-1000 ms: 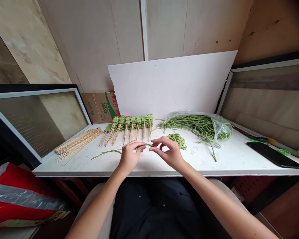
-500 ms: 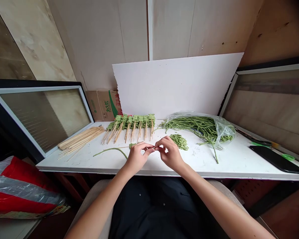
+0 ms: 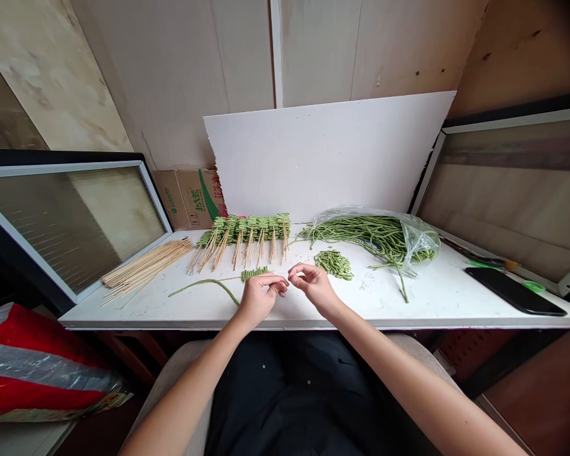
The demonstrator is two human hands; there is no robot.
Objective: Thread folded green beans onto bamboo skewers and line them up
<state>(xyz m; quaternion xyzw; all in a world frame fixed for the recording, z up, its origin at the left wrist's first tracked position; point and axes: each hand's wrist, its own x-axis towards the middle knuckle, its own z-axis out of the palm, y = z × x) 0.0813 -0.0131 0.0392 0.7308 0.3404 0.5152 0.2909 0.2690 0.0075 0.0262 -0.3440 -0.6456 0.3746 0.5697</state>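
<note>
My left hand (image 3: pixel 260 297) is closed in a pinch over the front of the white table, and what its fingertips hold is too small to make out. Just to its right, my right hand (image 3: pixel 314 289) is pinched too, a small gap between the two sets of fingertips; its contents do not show clearly. Behind my left hand lies a skewer threaded with cut green bean pieces (image 3: pixel 254 273). One long bean (image 3: pixel 218 283) curves along the tabletop and ends beside my left hand. Beyond my right hand is a heap of cut bean pieces (image 3: pixel 335 263).
Loose bamboo skewers (image 3: pixel 147 263) lie at the left. Filled bean skewers (image 3: pixel 251 229) are stacked at the back. Long beans (image 3: pixel 361 232) spill from a clear plastic bag (image 3: pixel 415 240). A black phone (image 3: pixel 513 291) rests at the right, near the table's front edge (image 3: pixel 389 322).
My fingertips, touching before, have come slightly apart. More of the bean skewer behind my left hand shows. The whole view has shifted a little.
</note>
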